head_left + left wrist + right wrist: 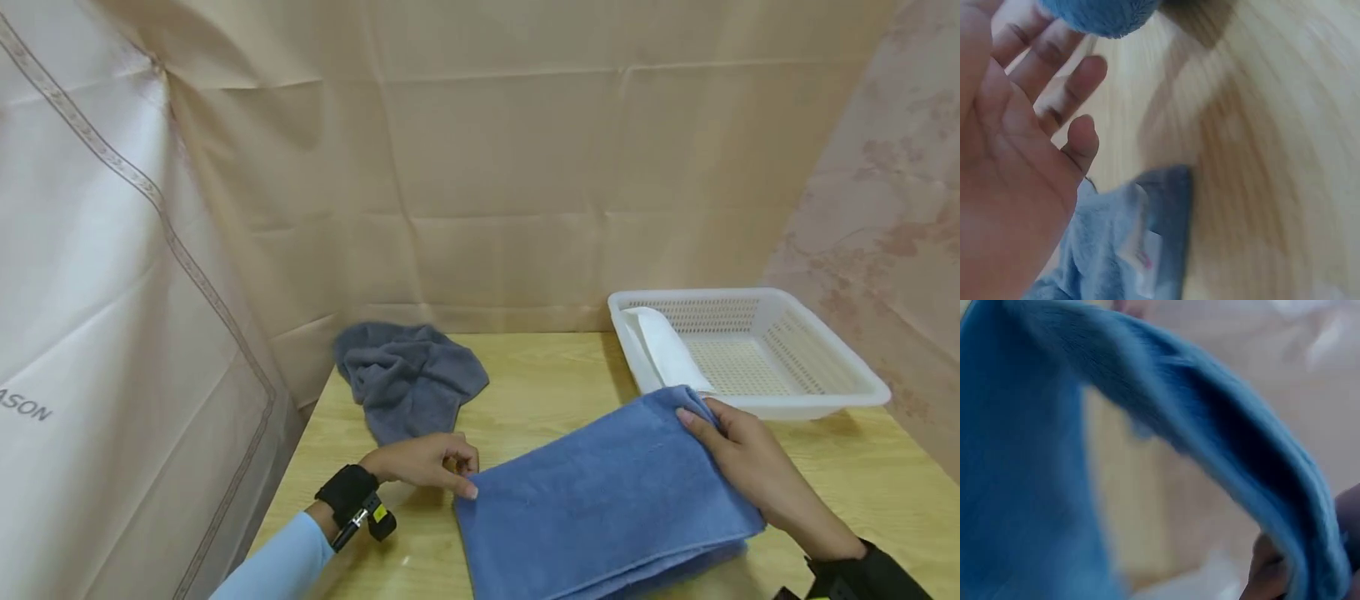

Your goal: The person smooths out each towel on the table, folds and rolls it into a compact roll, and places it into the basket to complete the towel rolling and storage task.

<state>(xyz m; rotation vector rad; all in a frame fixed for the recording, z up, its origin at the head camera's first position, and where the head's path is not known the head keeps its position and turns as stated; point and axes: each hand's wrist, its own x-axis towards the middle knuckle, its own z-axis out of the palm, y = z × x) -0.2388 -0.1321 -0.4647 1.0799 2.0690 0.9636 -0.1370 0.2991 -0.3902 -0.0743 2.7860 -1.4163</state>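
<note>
A folded blue towel (600, 500) is held up between both hands over the front of the table. My left hand (431, 462) pinches its upper left corner between thumb and forefinger; in the left wrist view the other fingers are loosely bent beside the towel's edge. My right hand (757, 467) grips the upper right corner, thumb on the near face. The right wrist view, blurred, shows the towel's layers (1229, 425) bowed apart along an edge. A crumpled grey towel (408, 375) lies just beyond my left hand.
A white plastic basket (817, 404) stands at the back right, with a folded white cloth (671, 350) along its left side. The wooden table (540, 358) meets a beige fabric curtain (487, 167) behind. Pale fabric (112, 333) hangs on the left.
</note>
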